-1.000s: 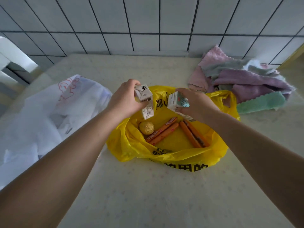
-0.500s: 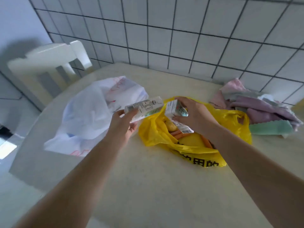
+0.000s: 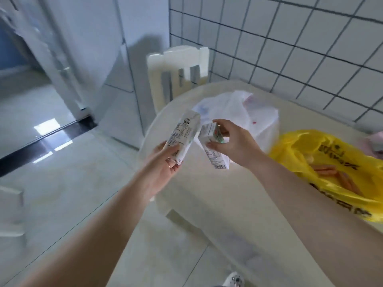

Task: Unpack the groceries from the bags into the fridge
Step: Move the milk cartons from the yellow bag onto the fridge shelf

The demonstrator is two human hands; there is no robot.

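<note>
My left hand [image 3: 163, 162] grips a white drink carton [image 3: 184, 135] by its lower end, held out past the table's left edge. My right hand [image 3: 232, 141] grips a second white carton [image 3: 214, 160] with a green and red print, just to the right of the first. A yellow plastic bag [image 3: 331, 154] lies open on the table at the right, with orange sausages [image 3: 339, 177] inside. A white plastic bag [image 3: 238, 112] sits behind my hands. The white fridge [image 3: 107, 59] stands at the upper left, its door closed.
The pale table [image 3: 238, 204] has a rounded left edge. A white plastic chair [image 3: 178, 73] stands between the table and the fridge. Tiled wall at the right. A glossy tiled floor [image 3: 62, 193] stretches left, with a dark threshold strip and a doorway beyond.
My view has swung left toward the fridge. Both hands have lifted their cartons out of the yellow bag and carried them left, over the table's edge.
</note>
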